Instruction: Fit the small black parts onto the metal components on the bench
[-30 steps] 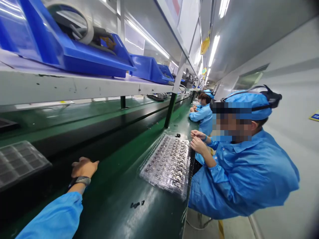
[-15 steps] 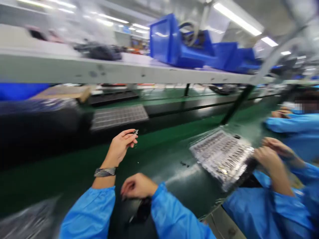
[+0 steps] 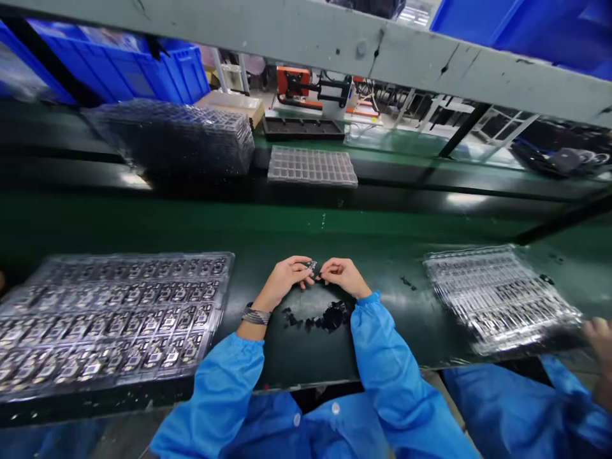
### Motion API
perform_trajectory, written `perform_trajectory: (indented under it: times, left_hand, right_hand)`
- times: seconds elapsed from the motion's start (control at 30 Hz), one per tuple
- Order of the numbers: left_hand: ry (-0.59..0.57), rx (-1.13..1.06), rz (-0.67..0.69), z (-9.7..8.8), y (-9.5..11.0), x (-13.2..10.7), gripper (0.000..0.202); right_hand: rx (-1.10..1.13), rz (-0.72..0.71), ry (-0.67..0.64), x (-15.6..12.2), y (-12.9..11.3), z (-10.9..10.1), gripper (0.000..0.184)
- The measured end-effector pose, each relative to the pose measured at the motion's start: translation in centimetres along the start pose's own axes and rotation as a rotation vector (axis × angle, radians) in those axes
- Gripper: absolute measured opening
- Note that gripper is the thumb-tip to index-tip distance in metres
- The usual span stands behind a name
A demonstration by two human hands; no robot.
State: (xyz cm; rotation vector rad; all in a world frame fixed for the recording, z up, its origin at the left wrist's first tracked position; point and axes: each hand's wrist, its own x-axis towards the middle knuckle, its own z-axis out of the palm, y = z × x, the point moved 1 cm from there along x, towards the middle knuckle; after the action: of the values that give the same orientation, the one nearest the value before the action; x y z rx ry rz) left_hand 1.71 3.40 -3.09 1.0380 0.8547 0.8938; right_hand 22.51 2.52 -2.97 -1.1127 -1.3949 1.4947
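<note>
My left hand (image 3: 284,278) and my right hand (image 3: 342,275) meet over the green bench, both pinched on one small metal part (image 3: 312,264) held between the fingertips. A little heap of small black pieces (image 3: 329,316) lies on the bench just under my wrists. A clear plastic tray (image 3: 115,312) filled with rows of small parts sits to the left of my left arm. My left wrist wears a grey band.
A second clear tray (image 3: 497,296) lies at the right, with a co-worker's hand (image 3: 597,331) at its edge. Beyond a dark conveyor strip stand an empty grid tray (image 3: 312,166), stacked clear trays (image 3: 176,137) and blue crates (image 3: 124,67). A grey shelf (image 3: 335,44) runs overhead.
The view swung from the co-workers on the right back to the bench in front. My left hand came in from its reach, and both hands joined on the small part.
</note>
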Motion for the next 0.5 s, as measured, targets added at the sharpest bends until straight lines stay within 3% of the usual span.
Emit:
perform_trajectory:
  times: [0.17,0.5]
  left_hand:
    - [-0.041,0.022,0.006,1.1,-0.5,0.0,0.046]
    - [-0.034,0.038,0.037,1.6,-0.8,0.0,0.044]
  right_hand:
    - [-0.013,-0.021,0.075,0.0,-0.2,-0.4,0.030]
    - [-0.029,-0.027,0.122,0.0,-0.3,0.0,0.029]
